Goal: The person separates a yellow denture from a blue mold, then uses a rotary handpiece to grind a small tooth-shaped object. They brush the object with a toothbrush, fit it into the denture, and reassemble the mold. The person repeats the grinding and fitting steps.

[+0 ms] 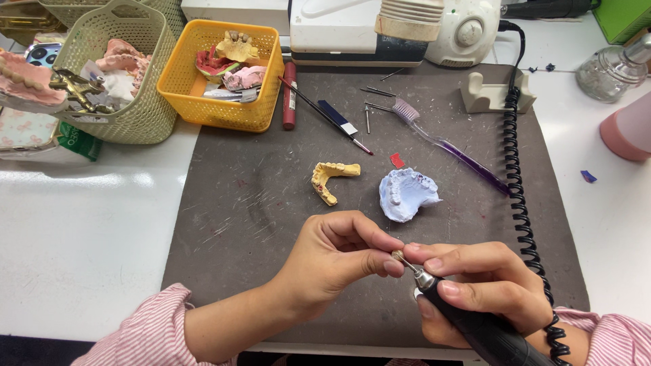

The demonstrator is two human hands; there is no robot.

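My right hand grips a black rotary handpiece with a silver nose, low on the dark grey work mat. My left hand pinches the small bur tip at the handpiece's front between thumb and forefinger. Just beyond the hands lie a yellow dental cast and a pale blue dental cast. The handpiece's black coiled cord runs up the mat's right side.
A purple toothbrush, a thin brush, a red pen, loose burs and a red scrap lie on the mat. A yellow basket and green baskets hold dental models. A motor unit, handpiece rest, glass bottle and pink cup stand at the back right.
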